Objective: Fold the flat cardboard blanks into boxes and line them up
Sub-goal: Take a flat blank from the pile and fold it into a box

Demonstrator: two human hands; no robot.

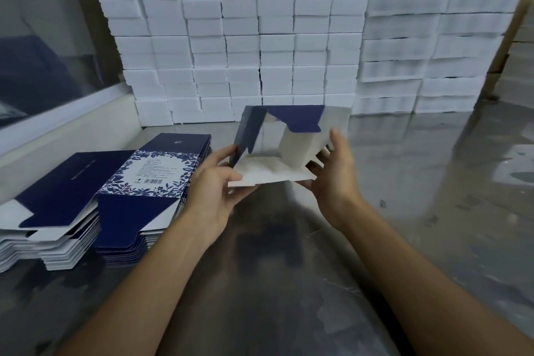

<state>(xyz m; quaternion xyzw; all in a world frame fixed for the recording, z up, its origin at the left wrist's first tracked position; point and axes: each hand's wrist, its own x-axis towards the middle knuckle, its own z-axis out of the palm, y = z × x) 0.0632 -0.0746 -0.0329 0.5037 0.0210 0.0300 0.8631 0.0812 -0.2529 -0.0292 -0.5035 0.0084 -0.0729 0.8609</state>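
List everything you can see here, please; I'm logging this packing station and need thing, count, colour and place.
half-folded box: one, navy outside, white inside, held up over the table between both hands
stack of flat blanks: one stack, count too many to tell, navy with a blue-and-white floral panel, on the table to the left
wall of white blocks: many, white, stacked in columns at the back
table: one, grey and shiny, under everything
left hand: one, grips the box's left edge and lower flap
right hand: one, fingers spread against the box's right side
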